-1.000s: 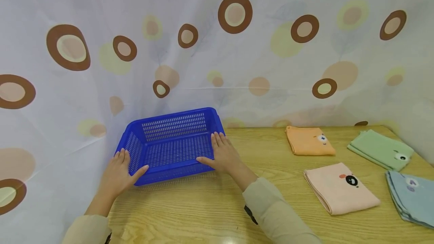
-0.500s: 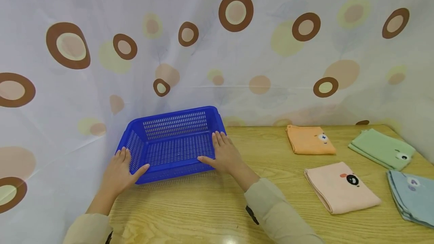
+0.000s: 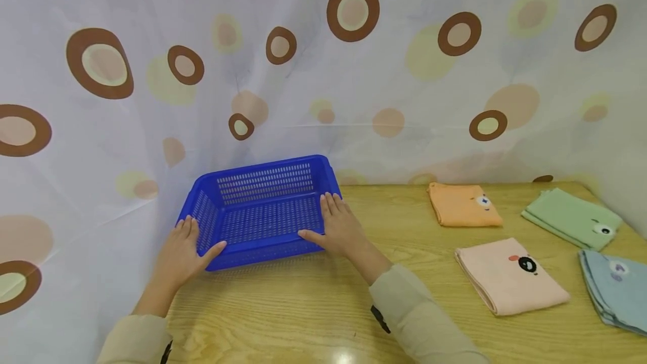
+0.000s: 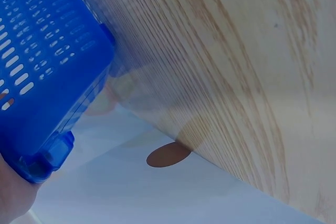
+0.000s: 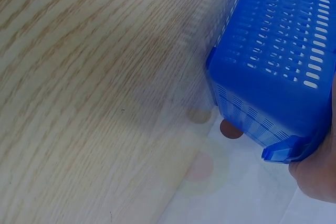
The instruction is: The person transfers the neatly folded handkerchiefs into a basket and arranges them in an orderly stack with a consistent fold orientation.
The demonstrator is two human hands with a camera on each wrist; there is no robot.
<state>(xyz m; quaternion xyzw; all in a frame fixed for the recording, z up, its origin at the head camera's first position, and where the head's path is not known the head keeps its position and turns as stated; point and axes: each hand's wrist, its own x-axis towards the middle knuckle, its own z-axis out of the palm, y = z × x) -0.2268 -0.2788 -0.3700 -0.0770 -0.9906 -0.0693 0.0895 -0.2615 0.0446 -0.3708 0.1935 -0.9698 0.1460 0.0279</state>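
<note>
A blue perforated plastic basket [image 3: 268,219] stands on the wooden table near the curtain, with nothing in it. My left hand [image 3: 177,254] rests on its front left corner, fingers along the left rim and thumb over the front rim. On the front right corner lies my right hand [image 3: 341,229], its fingers straight along the right rim and its thumb on the front one. Both wrist views show the outer side of the basket [image 4: 47,51] close up, with part of a hand at the rim. The undersides of the fingers are hidden.
Right of the basket lie several folded towels on the wooden table [image 3: 283,313]: orange [image 3: 464,206], green [image 3: 571,219], pink [image 3: 507,282] and blue [image 3: 616,291]. A patterned curtain [image 3: 303,89] hangs behind the table and along its left side.
The basket and both hands on it have shifted very slightly to the right. The whole head view has drifted a little upward. The towels keep their places on the table.
</note>
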